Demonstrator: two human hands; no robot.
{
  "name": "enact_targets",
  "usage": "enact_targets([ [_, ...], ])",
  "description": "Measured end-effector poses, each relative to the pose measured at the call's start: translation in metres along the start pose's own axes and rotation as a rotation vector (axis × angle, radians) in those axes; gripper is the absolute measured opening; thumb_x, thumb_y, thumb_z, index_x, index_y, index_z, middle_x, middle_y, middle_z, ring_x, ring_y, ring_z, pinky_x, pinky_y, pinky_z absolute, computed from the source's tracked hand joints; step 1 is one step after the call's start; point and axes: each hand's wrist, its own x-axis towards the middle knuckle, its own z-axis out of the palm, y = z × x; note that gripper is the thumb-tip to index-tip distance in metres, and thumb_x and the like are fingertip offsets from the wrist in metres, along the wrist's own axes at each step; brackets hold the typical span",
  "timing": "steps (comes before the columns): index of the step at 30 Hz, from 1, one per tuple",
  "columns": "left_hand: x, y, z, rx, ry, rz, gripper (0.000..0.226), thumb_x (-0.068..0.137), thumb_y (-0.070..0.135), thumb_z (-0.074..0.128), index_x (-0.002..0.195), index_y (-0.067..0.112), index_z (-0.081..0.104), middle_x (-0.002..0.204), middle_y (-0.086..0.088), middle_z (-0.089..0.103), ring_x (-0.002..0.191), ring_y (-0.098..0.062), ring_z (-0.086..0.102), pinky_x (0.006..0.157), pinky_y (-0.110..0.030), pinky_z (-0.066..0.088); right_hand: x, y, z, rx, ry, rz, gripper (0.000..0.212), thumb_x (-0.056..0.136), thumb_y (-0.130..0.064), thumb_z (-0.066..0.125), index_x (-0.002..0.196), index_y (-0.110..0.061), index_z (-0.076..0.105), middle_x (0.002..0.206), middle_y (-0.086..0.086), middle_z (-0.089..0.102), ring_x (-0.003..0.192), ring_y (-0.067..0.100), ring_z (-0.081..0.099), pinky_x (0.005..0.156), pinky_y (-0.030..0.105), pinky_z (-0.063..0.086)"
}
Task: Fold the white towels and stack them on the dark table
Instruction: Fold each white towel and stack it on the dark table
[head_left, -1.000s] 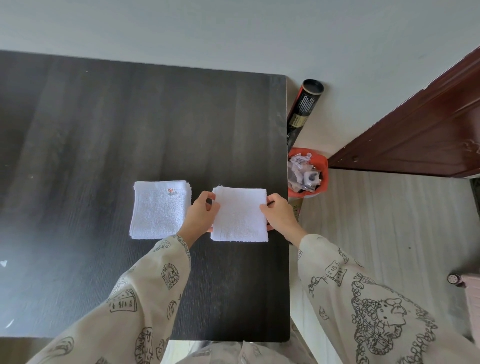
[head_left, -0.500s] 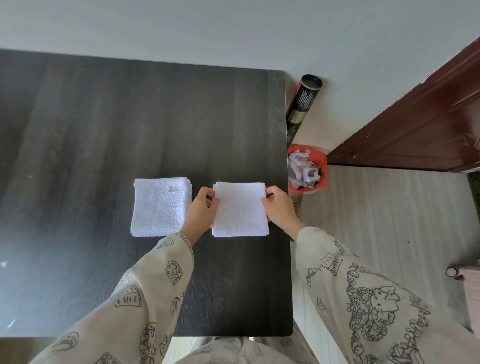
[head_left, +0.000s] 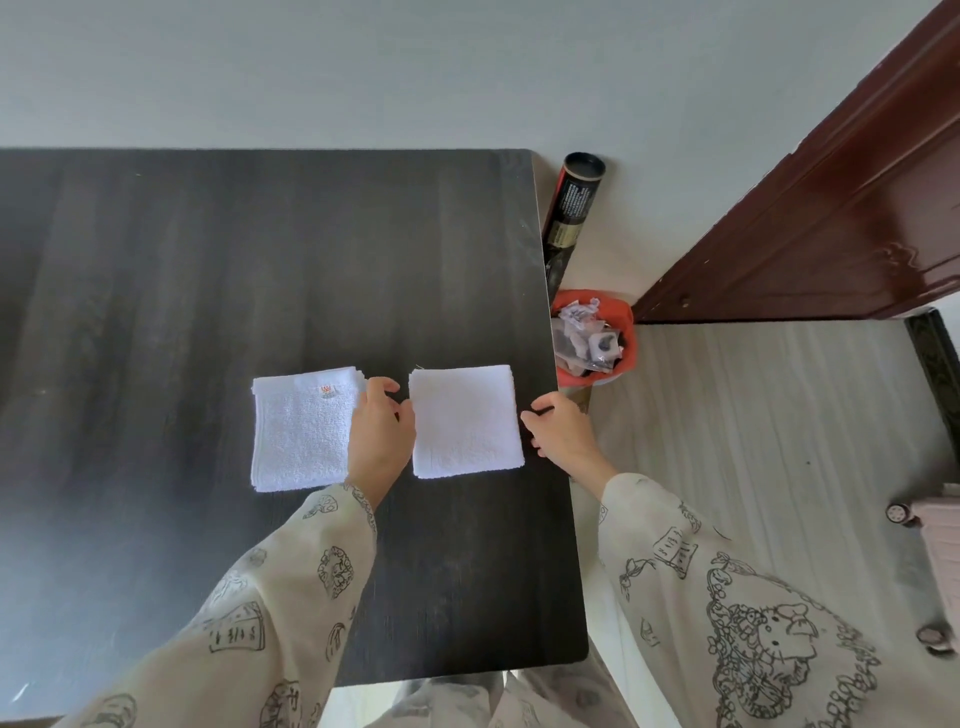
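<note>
A folded white towel (head_left: 465, 421) lies flat on the dark table (head_left: 208, 260), near its right edge. To its left sits a stack of folded white towels (head_left: 301, 431) with a small orange label on top. My left hand (head_left: 379, 434) rests between the two, fingers apart, overlapping the stack's right edge and just off the single towel. My right hand (head_left: 563, 436) hovers at the table's right edge, fingers curled loosely, just clear of the single towel's right side. Neither hand holds anything.
An orange bin (head_left: 595, 338) full of rubbish stands on the floor right of the table. A dark tube (head_left: 571, 202) leans against the wall behind it. A dark red wooden door (head_left: 831, 208) is at the right. A small wheeled thing (head_left: 930, 519) sits at the far right.
Both hands have let go of the single towel's side edges and drawn slightly away. The towel now lies flat on the table on its own.
</note>
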Motion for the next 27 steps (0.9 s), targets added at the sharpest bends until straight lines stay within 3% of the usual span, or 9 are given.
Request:
enact_targets([
  [3,-0.022,0.023,-0.005,-0.016,0.032,0.157,0.028,0.094,0.013,0.046,0.121,0.008,0.046,0.113,-0.008,0.054,0.092,-0.014,0.049,0.080,-0.027,0.044,-0.020,0.010,-0.018,0.147,0.013,0.021,0.022,0.094,-0.024,0.049,0.113,-0.013,0.053,0.109,0.005,0.059,0.093,0.021,0.061,0.087,0.037,0.053],
  [7,-0.062,0.059,0.007,-0.010,-0.088,0.295,0.026,0.095,0.016,0.044,0.120,0.012,0.051,0.109,0.001,0.054,0.093,-0.011,0.050,0.079,-0.022,0.043,-0.066,0.030,-0.059,0.362,0.043,-0.052,0.011,0.094,-0.020,0.047,0.088,-0.018,0.056,0.093,0.008,0.062,0.077,0.019,0.061,0.078,0.038,0.052],
  [11,-0.118,0.089,0.041,-0.029,-0.263,0.380,0.021,0.096,0.019,0.045,0.114,0.016,0.055,0.105,0.000,0.062,0.091,-0.016,0.058,0.063,-0.016,0.043,-0.119,0.080,-0.109,0.524,0.127,-0.078,0.011,0.095,-0.021,0.049,0.100,-0.014,0.057,0.090,0.004,0.065,0.075,0.015,0.062,0.066,0.024,0.051],
  [13,-0.155,0.108,0.070,-0.014,-0.337,0.432,0.022,0.096,0.019,0.045,0.115,0.016,0.055,0.104,-0.002,0.063,0.089,-0.018,0.061,0.065,-0.018,0.046,-0.153,0.120,-0.136,0.591,0.195,-0.076,0.011,0.095,-0.022,0.050,0.100,-0.015,0.057,0.089,0.004,0.066,0.073,0.014,0.062,0.064,0.023,0.050],
  [16,-0.207,0.131,0.113,0.013,-0.436,0.522,0.023,0.095,0.018,0.045,0.115,0.014,0.057,0.104,-0.004,0.065,0.094,-0.021,0.062,0.082,-0.031,0.049,-0.206,0.181,-0.170,0.678,0.316,-0.048,0.012,0.095,-0.022,0.051,0.099,-0.013,0.058,0.089,0.005,0.067,0.072,0.016,0.062,0.065,0.025,0.050],
  [19,-0.281,0.158,0.172,-0.017,-0.554,0.610,0.021,0.094,0.011,0.046,0.112,0.008,0.059,0.099,-0.007,0.065,0.092,-0.024,0.063,0.085,-0.038,0.050,-0.272,0.264,-0.210,0.737,0.446,-0.017,0.016,0.095,-0.022,0.050,0.102,-0.012,0.059,0.088,0.004,0.067,0.075,0.017,0.064,0.068,0.028,0.052],
  [27,-0.486,0.222,0.336,0.128,-0.998,0.882,0.015,0.095,0.014,0.045,0.105,0.020,0.055,0.092,0.004,0.064,0.072,0.000,0.062,0.078,-0.029,0.051,-0.436,0.473,-0.273,0.929,0.848,0.196,0.016,0.095,-0.014,0.048,0.105,-0.009,0.059,0.089,0.007,0.065,0.073,0.017,0.061,0.067,0.025,0.050],
])
